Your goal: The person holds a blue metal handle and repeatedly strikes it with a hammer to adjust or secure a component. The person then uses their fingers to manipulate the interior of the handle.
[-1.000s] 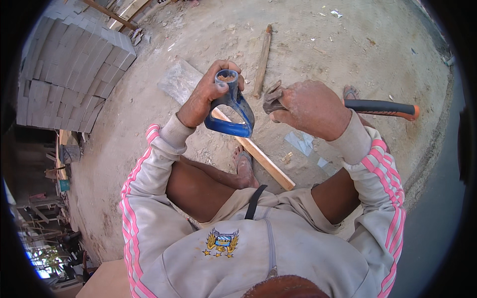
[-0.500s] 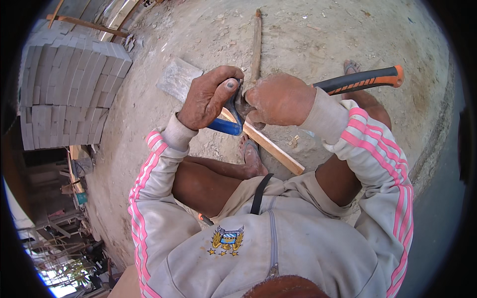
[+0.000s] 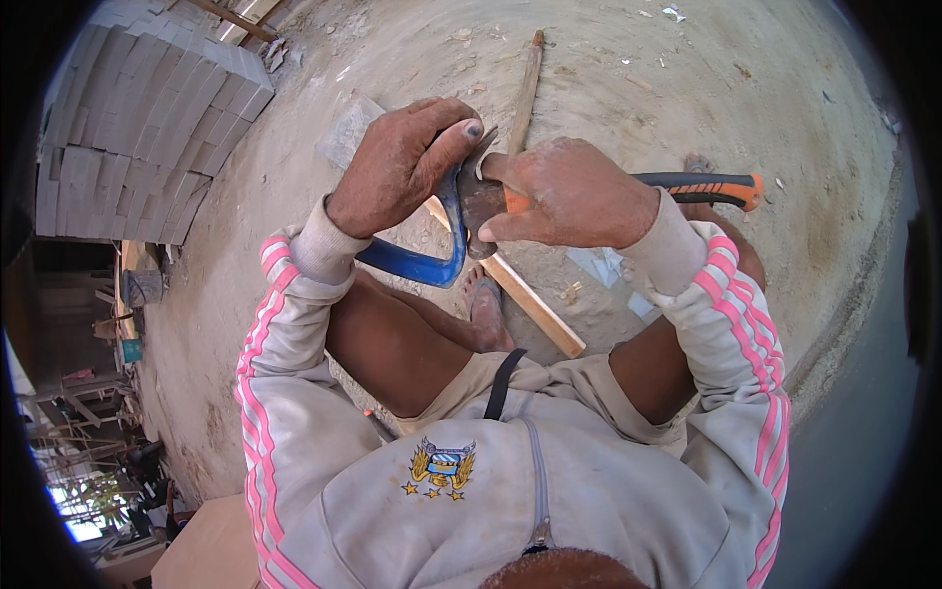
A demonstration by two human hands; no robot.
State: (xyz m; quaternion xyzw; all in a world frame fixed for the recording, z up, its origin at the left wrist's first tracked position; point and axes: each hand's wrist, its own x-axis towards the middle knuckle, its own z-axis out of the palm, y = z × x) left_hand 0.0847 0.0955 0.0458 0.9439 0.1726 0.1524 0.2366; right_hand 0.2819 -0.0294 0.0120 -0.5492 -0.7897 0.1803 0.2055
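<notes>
Blue clamp frame and hammer held together over sandy ground.

Count: 1 blue curved metal frame, 1 hammer w/ black-orange handle, 1 wood strip under the hands, 1 stick beyond the fingertips, 1 grey block stack far left. Left hand fingers clamped over frame top, thumb pressed on its upper end. Right hand fingers closed round hammer near its head, handle running out past the wrist. Head sits just beside the left thumb, touching frame. Vs 0.5 s ago: hands a little lower, hammer handle tilted flatter. Frame: blue paint, worn, U-curve below left palm.
</notes>
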